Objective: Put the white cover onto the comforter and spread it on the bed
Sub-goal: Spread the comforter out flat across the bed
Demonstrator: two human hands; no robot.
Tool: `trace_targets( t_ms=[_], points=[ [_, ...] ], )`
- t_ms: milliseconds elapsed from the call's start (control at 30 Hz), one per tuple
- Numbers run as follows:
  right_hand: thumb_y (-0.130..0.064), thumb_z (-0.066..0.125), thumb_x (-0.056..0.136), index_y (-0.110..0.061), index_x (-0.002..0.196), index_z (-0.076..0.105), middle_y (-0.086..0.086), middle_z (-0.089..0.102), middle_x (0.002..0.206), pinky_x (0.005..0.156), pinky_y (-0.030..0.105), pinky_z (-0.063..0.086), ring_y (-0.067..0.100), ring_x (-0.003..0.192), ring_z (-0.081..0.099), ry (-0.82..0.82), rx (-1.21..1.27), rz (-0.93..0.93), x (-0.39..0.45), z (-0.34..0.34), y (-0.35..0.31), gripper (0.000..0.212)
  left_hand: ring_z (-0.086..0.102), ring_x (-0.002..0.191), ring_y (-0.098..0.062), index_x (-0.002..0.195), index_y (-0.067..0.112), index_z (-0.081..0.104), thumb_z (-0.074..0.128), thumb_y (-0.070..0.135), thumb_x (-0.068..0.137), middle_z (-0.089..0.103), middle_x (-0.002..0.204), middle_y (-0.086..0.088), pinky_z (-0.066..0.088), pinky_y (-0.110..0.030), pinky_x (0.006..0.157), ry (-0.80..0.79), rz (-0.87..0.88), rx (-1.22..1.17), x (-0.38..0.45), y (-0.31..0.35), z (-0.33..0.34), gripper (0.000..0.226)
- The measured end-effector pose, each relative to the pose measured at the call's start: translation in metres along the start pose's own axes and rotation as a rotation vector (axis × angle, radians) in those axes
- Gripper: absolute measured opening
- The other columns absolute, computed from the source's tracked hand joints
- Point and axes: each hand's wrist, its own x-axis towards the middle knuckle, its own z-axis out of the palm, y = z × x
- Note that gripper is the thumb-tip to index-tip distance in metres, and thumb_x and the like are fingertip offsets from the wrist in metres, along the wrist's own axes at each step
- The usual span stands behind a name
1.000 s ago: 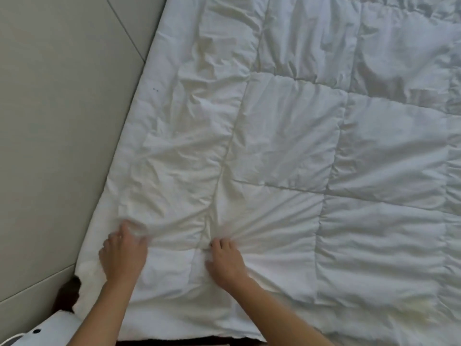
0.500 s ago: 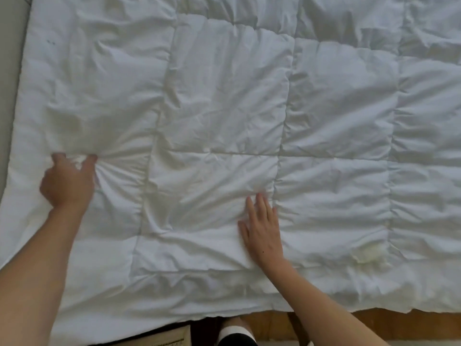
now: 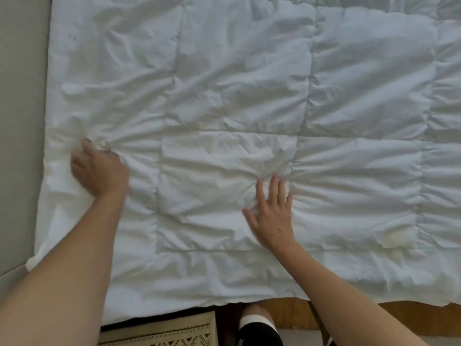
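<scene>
Left hand (image 3: 98,171) at 9 o'clock bunches comforter (image 3: 237,101) fabric, fingers seemingly curled into it, though blurred. Right hand (image 3: 272,216) lies flat, fingers spread, near centre. Comforter fills bed; no separate cover discernible. Best: anchor with left, sweep right toward 3 o'clock, easing creases.

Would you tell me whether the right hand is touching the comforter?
Touching: the head view shows the right hand lying flat, fingers spread, on the comforter.

White quilted comforter (image 3: 249,101) lies spread over the bed
</scene>
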Motion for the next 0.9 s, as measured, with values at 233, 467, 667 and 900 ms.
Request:
trace_targets(
  t_ms=[233, 467, 667, 900],
  points=[
    [-0.061, 0.035, 0.091, -0.024, 0.152, 0.017, 0.019, 0.009, 0.159, 0.113, 0.056, 0.017, 0.037, 0.146, 0.008, 0.115, 0.069, -0.151, -0.006, 0.006, -0.024, 0.073, 0.022, 0.142, -0.043, 0.148, 0.008, 0.032, 0.039, 0.035, 0.098, 0.023, 0.153, -0.031, 0.014, -0.056, 0.115, -0.127, 0.651, 0.045, -0.08, 0.005, 0.033, 0.058],
    [-0.057, 0.031, 0.092, -0.019, 0.148, 0.029, 0.023, 0.017, 0.156, 0.111, 0.063, 0.024, 0.043, 0.144, 0.013, -0.002, 0.001, -0.335, -0.029, 0.036, -0.068, 0.068, 0.016, 0.145, -0.039, 0.151, 0.015, 0.028, 0.036, 0.046, 0.098, 0.018, 0.158, -0.02, 0.01, -0.059, 0.114, -0.145, 0.593, 0.241, -0.06, -0.063, 0.031, 0.062],
    [-0.052, 0.019, 0.101, -0.018, 0.154, 0.005, 0.009, -0.008, 0.161, 0.118, 0.051, -0.002, 0.027, 0.147, -0.014, -0.413, -0.008, -0.591, -0.078, 0.032, -0.134, 0.064, 0.006, 0.145, -0.043, 0.152, 0.005, 0.017, 0.045, 0.033, 0.099, 0.006, 0.158, -0.026, 0.012, -0.062, 0.113, -0.435, 0.371, 0.431, -0.09, -0.057, -0.01, 0.066],
    [-0.044, 0.028, 0.1, -0.018, 0.153, 0.018, 0.011, 0.01, 0.161, 0.118, 0.045, 0.008, 0.029, 0.147, 0.01, -0.266, 0.152, -0.313, -0.094, -0.081, -0.025, 0.06, 0.009, 0.147, -0.032, 0.155, 0.017, 0.011, 0.034, 0.037, 0.102, 0.006, 0.16, -0.018, 0.013, -0.047, 0.118, -0.7, 0.76, 0.495, -0.223, 0.036, -0.086, 0.061]
  ],
)
